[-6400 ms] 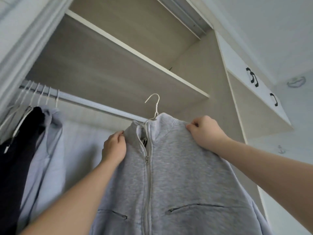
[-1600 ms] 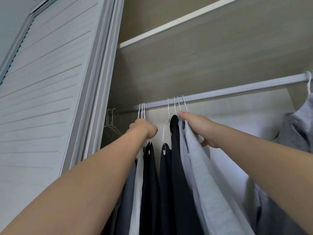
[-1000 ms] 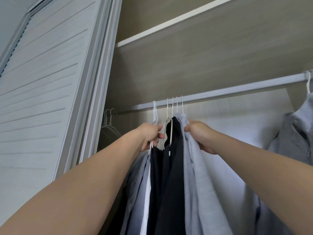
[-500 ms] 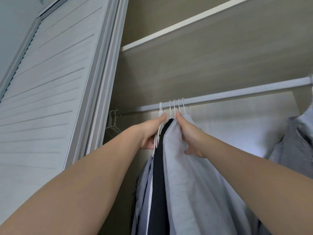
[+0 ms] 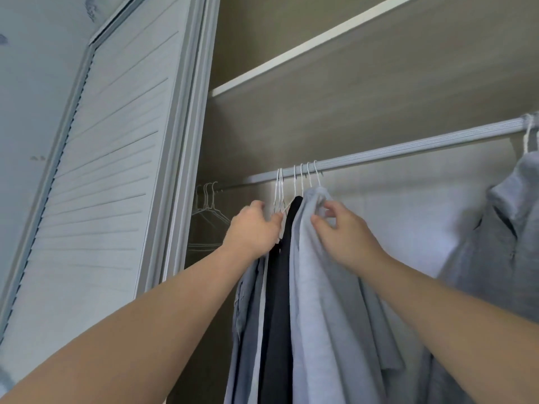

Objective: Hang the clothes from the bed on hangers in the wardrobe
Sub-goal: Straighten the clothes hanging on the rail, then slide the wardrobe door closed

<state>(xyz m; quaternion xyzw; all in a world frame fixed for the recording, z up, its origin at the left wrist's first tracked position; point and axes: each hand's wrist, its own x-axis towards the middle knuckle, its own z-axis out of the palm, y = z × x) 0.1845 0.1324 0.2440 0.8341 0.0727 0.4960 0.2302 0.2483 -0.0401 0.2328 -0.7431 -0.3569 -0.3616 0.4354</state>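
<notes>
Clothes (image 5: 277, 316) hang bunched on the rail (image 5: 408, 145) mid frame. Left hand (image 5: 252, 230) grips the hanger necks (image 5: 279, 195); right hand (image 5: 344, 240) bends loosely at the pale shirt (image 5: 318, 287) (holding or not, I cannot tell). Hard tugs could pop the small hooks (image 5: 308, 170) off.

Rail (image 5: 408, 147): we count one bare stretch, running from the packed bunch to the grey zip jacket (image 5: 501, 243) at the right; a hand passes there, with the back wall behind.
Bunch: black garment (image 5: 280, 287) and light grey garment (image 5: 320, 287) pressed together, hooks (image 5: 304, 176) crowded, closed to a hand.
Left of the bunch: a narrow gap up to the empty hangers (image 5: 208, 205), taken by our left hand (image 5: 253, 231), which grips the white hangers (image 5: 279, 193).
Left limit: louvred door (image 5: 102, 185).
Overhead: shelf (image 5: 320, 48) close above the rail.
</notes>
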